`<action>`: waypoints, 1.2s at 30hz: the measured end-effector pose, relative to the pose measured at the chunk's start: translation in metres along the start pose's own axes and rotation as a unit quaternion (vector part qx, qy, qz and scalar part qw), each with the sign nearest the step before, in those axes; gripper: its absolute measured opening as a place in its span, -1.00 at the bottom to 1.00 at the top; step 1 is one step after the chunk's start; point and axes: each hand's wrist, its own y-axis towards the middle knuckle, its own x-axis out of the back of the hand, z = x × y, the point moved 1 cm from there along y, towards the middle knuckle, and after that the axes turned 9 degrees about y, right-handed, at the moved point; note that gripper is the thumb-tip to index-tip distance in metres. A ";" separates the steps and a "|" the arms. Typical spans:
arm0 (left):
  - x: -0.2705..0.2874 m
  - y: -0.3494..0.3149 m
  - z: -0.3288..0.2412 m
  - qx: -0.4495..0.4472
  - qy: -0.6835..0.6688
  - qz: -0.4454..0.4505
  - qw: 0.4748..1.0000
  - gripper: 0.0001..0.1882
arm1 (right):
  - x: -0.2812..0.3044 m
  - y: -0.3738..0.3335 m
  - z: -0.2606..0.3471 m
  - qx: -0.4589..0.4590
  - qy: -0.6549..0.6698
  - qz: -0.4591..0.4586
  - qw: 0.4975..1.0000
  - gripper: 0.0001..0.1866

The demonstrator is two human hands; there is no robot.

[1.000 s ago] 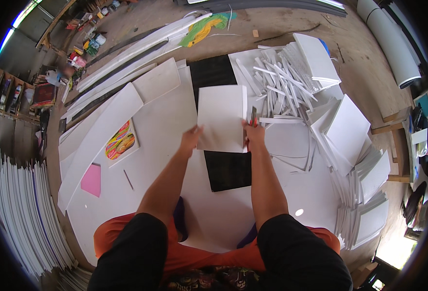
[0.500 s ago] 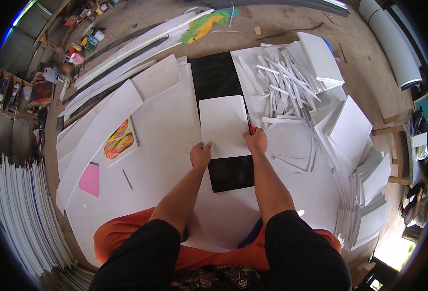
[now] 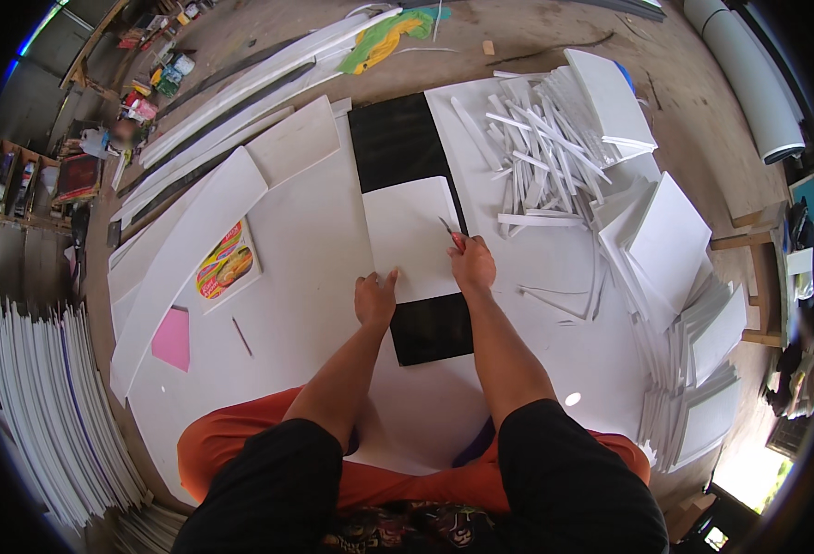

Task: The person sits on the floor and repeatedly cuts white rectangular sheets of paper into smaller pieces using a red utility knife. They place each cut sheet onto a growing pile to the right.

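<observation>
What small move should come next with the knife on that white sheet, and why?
Probably draw the knife down the right edge of the white sheet toward the body. The right hand has the blade near the sheet's right edge over the black mat, and the left hand presses the sheet's lower left corner flat.

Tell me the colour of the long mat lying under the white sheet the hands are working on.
Black: the mat shows above and below the white sheet in the head view.
</observation>
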 end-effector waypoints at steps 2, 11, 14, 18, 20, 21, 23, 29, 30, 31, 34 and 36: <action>0.006 -0.003 -0.002 0.006 -0.016 0.016 1.000 -0.31 | 0.003 0.002 0.002 0.001 -0.008 0.009 1.000 -0.63; -0.004 0.064 -0.067 -0.317 0.071 -0.185 0.927 -0.41 | 0.004 0.019 0.004 0.021 0.034 0.037 0.998 -0.66; -0.009 0.092 -0.103 -0.351 0.117 -0.164 0.914 -0.48 | -0.002 0.021 0.006 0.008 0.064 0.017 0.998 -0.65; -0.023 0.121 -0.124 -0.381 0.136 -0.145 0.903 -0.48 | -0.010 0.032 0.002 0.065 0.110 -0.006 0.992 -0.58; -0.032 0.129 -0.115 -0.380 0.135 -0.153 0.902 -0.45 | 0.003 0.027 0.026 0.021 0.085 0.033 0.996 -0.50; -0.033 0.128 -0.117 -0.385 0.129 -0.154 0.901 -0.45 | 0.009 0.027 0.034 -0.002 0.072 0.049 0.996 -0.45; -0.036 0.125 -0.122 -0.392 0.122 -0.156 0.899 -0.44 | 0.005 0.038 0.029 0.050 0.090 0.016 0.995 -0.40; -0.036 0.129 -0.118 -0.391 0.129 -0.169 0.895 -0.41 | -0.021 0.061 0.041 0.070 0.065 -0.013 0.995 -0.46; -0.033 0.126 -0.120 -0.390 0.124 -0.162 0.898 -0.40 | -0.026 0.065 0.037 0.080 0.053 -0.022 0.995 -0.46; -0.030 0.123 -0.121 -0.385 0.129 -0.156 0.900 -0.40 | -0.030 0.064 0.038 0.091 0.057 -0.038 0.993 -0.47; -0.024 0.117 -0.125 -0.370 0.138 -0.143 0.907 -0.41 | -0.035 0.066 0.045 0.135 0.049 -0.072 0.987 -0.48; -0.022 0.114 -0.126 -0.363 0.137 -0.133 0.912 -0.36 | -0.036 0.071 0.045 0.129 0.026 -0.046 0.990 -0.46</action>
